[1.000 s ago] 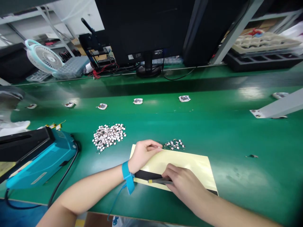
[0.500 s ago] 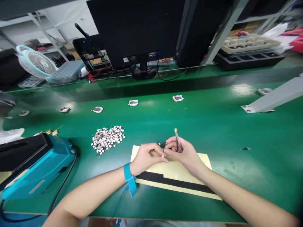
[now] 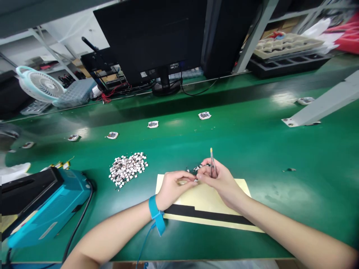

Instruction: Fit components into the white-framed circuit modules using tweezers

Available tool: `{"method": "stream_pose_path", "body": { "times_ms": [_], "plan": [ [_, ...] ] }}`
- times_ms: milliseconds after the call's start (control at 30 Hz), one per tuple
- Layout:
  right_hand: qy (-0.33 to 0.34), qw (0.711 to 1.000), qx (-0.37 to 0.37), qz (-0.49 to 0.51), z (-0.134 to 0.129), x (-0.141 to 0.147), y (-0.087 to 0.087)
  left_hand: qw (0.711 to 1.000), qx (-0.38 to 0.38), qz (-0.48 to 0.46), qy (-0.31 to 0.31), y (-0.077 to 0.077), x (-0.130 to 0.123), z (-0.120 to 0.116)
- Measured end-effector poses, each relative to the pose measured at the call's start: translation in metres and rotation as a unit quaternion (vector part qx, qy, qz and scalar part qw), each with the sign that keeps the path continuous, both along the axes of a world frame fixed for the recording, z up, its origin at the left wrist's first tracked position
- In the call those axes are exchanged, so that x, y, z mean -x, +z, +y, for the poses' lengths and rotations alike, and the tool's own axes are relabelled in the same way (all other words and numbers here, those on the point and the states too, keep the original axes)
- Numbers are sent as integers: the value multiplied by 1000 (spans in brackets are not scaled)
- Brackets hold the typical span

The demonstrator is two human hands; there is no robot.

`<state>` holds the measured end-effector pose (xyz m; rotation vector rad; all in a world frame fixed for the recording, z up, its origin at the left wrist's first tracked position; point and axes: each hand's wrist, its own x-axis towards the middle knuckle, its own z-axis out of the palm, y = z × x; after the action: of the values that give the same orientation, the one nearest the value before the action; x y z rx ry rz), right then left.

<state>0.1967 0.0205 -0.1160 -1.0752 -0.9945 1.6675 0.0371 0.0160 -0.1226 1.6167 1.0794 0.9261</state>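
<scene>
My left hand (image 3: 175, 186), with a blue strap (image 3: 156, 215) at its wrist, pinches a small pale part (image 3: 195, 181) between thumb and fingertips. Tweezers (image 3: 212, 162) with a yellow end stand up out of my right hand (image 3: 220, 181), whose fingers are closed round them. The fingertips of both hands meet above a yellow sheet (image 3: 218, 198) with a black strip (image 3: 213, 215) along its near side. Small dark and white pieces (image 3: 193, 170) lie just beyond the fingertips, partly hidden by them.
A pile of small white parts (image 3: 127, 168) lies left of the sheet. Several white-rimmed units (image 3: 153, 124) form a row farther back. A teal machine (image 3: 53, 209) stands at left, a grey metal leg (image 3: 322, 99) at right, and a monitor (image 3: 157, 37) behind.
The view has shifted slightly. My hands have drawn closer together at the fingertips, and the tweezers stand more upright. The small pale part is now more hidden between the fingers.
</scene>
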Motion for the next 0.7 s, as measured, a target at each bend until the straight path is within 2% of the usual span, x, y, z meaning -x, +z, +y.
{"method": "stream_pose_path", "body": {
  "times_ms": [167,333,500,700],
  "plan": [
    [14,1000,-7,2,-2,2,-2,996,-75,41,-10,4,-1,-1],
    [-7,995,-48,-87,-1,-4,-5,992,-116,51,9,2,0,0],
    [100,987,-55,-113,-2,-11,-3,987,-144,56,41,-1,3,0],
    [115,985,-60,-112,-4,-9,-4,980,-184,67,33,-2,4,-2]
  ]
}}
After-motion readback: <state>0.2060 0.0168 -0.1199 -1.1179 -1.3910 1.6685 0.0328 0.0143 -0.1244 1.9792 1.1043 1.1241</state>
